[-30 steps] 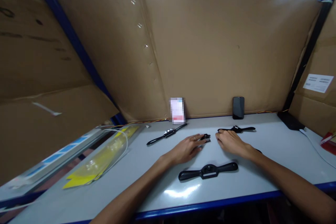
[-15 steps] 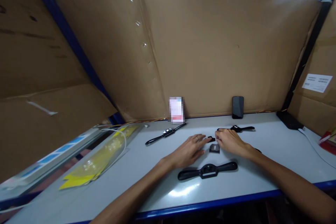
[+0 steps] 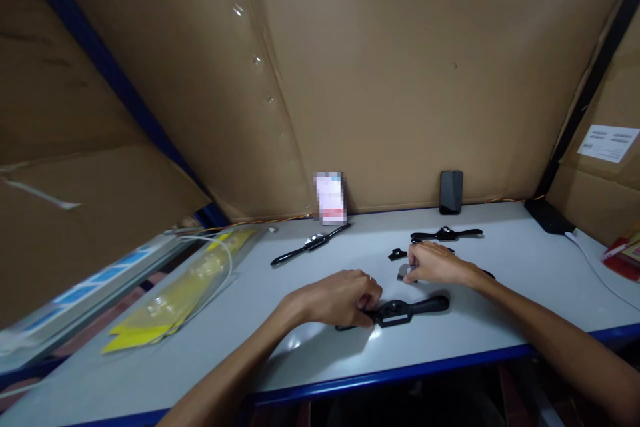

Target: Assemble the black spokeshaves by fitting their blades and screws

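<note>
A black two-handled spokeshave (image 3: 406, 309) lies near the table's front edge. My left hand (image 3: 336, 298) is curled round its left handle. My right hand (image 3: 434, 263) rests on the table just behind it, fingertips pinched on a small grey blade (image 3: 403, 273). A small black clamp piece (image 3: 397, 254) lies loose just beyond the blade. Two more black spokeshaves lie farther back, one (image 3: 310, 243) to the left and one (image 3: 447, 235) behind my right hand.
The grey table (image 3: 525, 280) has a blue front edge and cardboard walls around it. A phone (image 3: 451, 191) and a blurred card (image 3: 330, 197) lean on the back wall. Yellow plastic packaging (image 3: 185, 283) lies at left; a white cable (image 3: 595, 267) and black block (image 3: 549, 216) at right.
My left hand pulled back from the small parts and closed on the near spokeshave's left handle. My right hand came down onto the grey blade. The view tilted downward.
</note>
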Tool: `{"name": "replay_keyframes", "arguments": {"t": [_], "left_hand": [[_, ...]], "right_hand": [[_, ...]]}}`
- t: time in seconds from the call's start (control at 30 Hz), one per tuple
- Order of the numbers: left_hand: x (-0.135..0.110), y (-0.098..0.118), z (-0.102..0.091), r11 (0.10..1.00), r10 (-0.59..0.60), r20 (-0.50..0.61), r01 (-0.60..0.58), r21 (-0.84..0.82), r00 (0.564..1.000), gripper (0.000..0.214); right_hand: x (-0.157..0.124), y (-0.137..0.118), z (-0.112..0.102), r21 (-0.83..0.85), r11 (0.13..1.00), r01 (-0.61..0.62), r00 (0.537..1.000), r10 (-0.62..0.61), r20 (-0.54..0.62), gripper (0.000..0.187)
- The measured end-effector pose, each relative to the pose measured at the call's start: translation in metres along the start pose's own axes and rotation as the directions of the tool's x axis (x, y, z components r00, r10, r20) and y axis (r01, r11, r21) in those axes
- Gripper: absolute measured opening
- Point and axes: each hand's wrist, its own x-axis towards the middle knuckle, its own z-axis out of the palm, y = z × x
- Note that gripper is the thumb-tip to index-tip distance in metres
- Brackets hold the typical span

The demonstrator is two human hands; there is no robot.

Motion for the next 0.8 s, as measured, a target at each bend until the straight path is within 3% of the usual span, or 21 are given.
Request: {"name": "replay_keyframes", "arguments": {"t": [0.2,0.3,0.43,0.57,0.67,0.8], "left_hand": [[0.002,-0.002,0.001,0.997,0.024,-0.077,-0.019,0.068,0.997,0.004],[0.001,-0.001,0.000,0.994,0.053,-0.100,-0.043,0.095,0.994,0.005],[0.003,0.000,0.001,0.983,0.050,-0.131,-0.026,0.182,0.990,0.011],[0.007,-0.002,0.003,0.953,0.026,-0.165,0.025,0.303,0.986,0.012],[0.009,-0.004,0.005,0.939,0.035,-0.182,0.030,0.342,0.983,0.012],[0.008,-0.002,0.005,0.921,0.038,-0.192,0.041,0.388,0.981,0.012]], "right_hand": [[0.006,0.002,0.008,0.064,0.997,0.044,0.997,-0.040,-0.063,0.033],[0.012,0.006,0.011,0.177,0.980,0.092,0.992,-0.075,-0.105,0.034],[0.017,0.009,0.005,0.431,0.891,0.142,0.988,-0.104,-0.111,0.008],[0.017,0.006,0.001,0.657,0.749,0.081,0.996,-0.083,-0.028,0.011],[0.018,0.004,0.007,0.713,0.694,0.101,0.991,-0.130,-0.014,0.009],[0.023,0.003,0.022,0.696,0.702,0.153,0.983,-0.179,-0.036,0.005]]}}
